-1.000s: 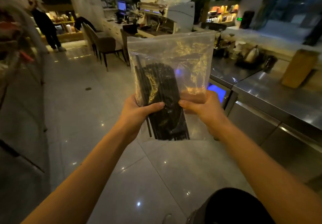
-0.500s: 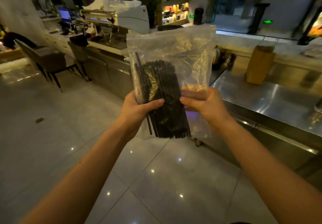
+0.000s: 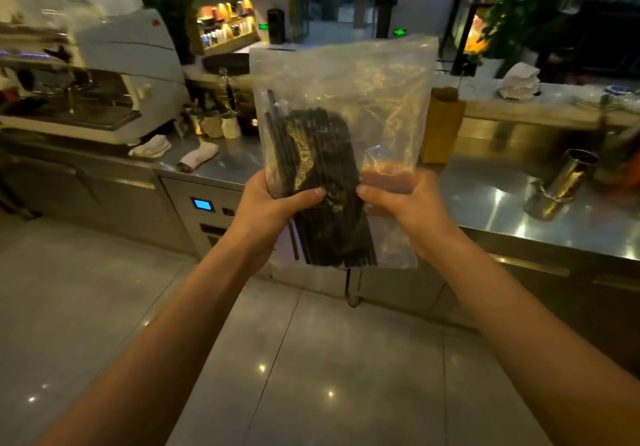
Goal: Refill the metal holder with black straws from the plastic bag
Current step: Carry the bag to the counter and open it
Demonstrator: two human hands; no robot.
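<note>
Steel counter (image 3: 485, 203) bears one metal holder (image 3: 568, 175); left hand (image 3: 273, 203) and right hand (image 3: 401, 203) each grip one plastic bag (image 3: 346, 92) of black straws (image 3: 322, 154).

My two forearms reach into view bare from the lower edge up to the wrists, with no sleeve on either. My left hand (image 3: 273, 203) and my right hand (image 3: 405, 203) are bare too: no glove, ring, watch or band shows on them.
</note>
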